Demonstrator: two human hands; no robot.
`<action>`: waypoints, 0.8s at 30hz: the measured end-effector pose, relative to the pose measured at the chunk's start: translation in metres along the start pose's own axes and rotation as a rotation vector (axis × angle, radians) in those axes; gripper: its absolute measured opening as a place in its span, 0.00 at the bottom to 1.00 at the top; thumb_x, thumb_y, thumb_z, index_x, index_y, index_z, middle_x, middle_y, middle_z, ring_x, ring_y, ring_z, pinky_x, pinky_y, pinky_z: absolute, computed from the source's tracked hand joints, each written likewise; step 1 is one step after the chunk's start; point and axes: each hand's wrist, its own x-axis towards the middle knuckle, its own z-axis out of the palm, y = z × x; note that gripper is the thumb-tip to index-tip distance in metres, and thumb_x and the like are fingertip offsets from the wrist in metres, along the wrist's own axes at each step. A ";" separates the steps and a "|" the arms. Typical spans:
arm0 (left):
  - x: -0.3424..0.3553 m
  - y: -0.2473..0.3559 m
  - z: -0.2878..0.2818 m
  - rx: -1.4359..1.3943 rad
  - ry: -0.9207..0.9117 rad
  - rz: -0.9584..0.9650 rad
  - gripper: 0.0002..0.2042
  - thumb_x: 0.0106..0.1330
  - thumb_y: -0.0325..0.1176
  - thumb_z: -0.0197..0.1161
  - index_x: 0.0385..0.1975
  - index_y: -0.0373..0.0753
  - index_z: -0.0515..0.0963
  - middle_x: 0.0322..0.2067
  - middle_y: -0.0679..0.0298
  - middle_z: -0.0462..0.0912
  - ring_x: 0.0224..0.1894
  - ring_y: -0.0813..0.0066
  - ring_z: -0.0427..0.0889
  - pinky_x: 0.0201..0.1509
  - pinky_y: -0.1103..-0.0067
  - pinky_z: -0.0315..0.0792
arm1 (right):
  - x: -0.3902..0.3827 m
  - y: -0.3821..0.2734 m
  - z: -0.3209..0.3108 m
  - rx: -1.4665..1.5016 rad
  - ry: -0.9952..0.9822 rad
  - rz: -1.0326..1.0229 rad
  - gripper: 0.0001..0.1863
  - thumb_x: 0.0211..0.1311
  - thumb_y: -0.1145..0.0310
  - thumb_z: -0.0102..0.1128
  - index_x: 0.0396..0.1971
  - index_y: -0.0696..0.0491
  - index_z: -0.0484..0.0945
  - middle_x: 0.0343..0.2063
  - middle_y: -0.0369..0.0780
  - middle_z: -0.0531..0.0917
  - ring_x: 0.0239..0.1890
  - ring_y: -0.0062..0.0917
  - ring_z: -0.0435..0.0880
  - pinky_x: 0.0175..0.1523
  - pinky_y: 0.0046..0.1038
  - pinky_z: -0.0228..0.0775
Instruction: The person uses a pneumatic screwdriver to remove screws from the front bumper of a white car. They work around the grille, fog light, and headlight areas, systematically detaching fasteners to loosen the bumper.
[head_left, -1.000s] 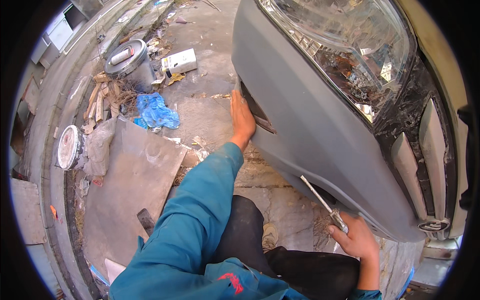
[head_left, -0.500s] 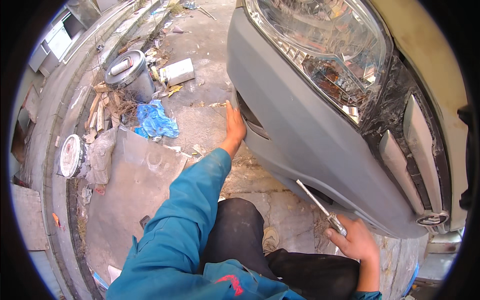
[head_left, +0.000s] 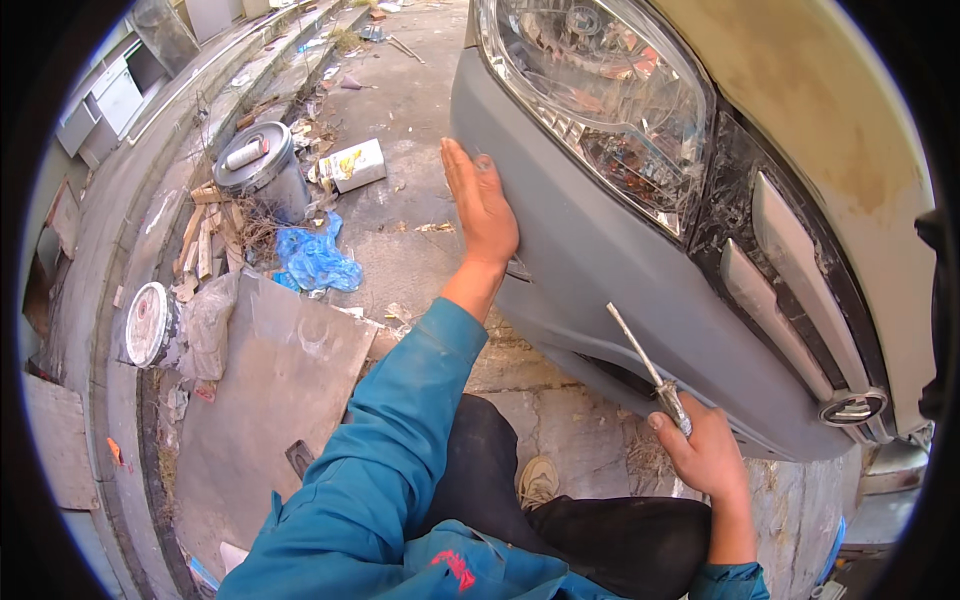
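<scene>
at the edge of the grey bumper (head_left: 590, 240), below the headlight (head_left: 610, 110), your left hand (head_left: 485, 210) is open; your right hand (head_left: 710, 450) grips a screwdriver-like tool (head_left: 671, 400), angled up-left before the bumper.

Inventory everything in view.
Bumper: one, grey, right
Headlight: one, clear, above bumper
Hood: one, tan, right
Grille bars: two, silver, right
Emblem: one, silver, right
Bucket: one, grey, upper left
Cylinder: one, white, on bucket
Can: one, white, beside bucket
Bag: one, blue, below can
Wood: several, tan, below bucket
Pail: one, white-topped, left
Sack: one, pale, left
Board: one, grey, left
Litter: many, mixed, upper left
Tool: one, silvery, lower right
Shoe: one, tan, bottom centre
Trousers: one, black, bottom
Sleeves: two, teal, bottom
Left hand: one, bare, at bumper's edge
Right hand: one, bare, around tool
</scene>
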 end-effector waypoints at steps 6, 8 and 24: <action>-0.102 0.073 0.030 0.495 -0.399 0.639 0.39 0.87 0.55 0.54 0.86 0.32 0.60 0.88 0.43 0.55 0.92 0.42 0.48 0.93 0.49 0.36 | -0.012 0.001 -0.021 0.074 0.063 0.026 0.21 0.76 0.54 0.70 0.38 0.60 0.81 0.25 0.57 0.80 0.33 0.65 0.77 0.39 0.49 0.73; -0.132 0.087 0.040 0.574 -0.694 0.946 0.38 0.84 0.59 0.57 0.83 0.37 0.69 0.86 0.52 0.64 0.90 0.48 0.55 0.94 0.51 0.39 | -0.016 0.000 -0.023 0.115 0.054 0.048 0.21 0.75 0.55 0.69 0.38 0.61 0.81 0.24 0.56 0.79 0.31 0.64 0.76 0.38 0.49 0.72; -0.006 0.054 0.011 0.606 -0.228 0.504 0.50 0.83 0.57 0.60 0.86 0.20 0.48 0.87 0.28 0.44 0.90 0.27 0.40 0.92 0.44 0.37 | -0.058 0.014 -0.030 0.102 0.189 0.025 0.19 0.75 0.55 0.70 0.38 0.59 0.82 0.27 0.57 0.81 0.35 0.65 0.78 0.40 0.53 0.72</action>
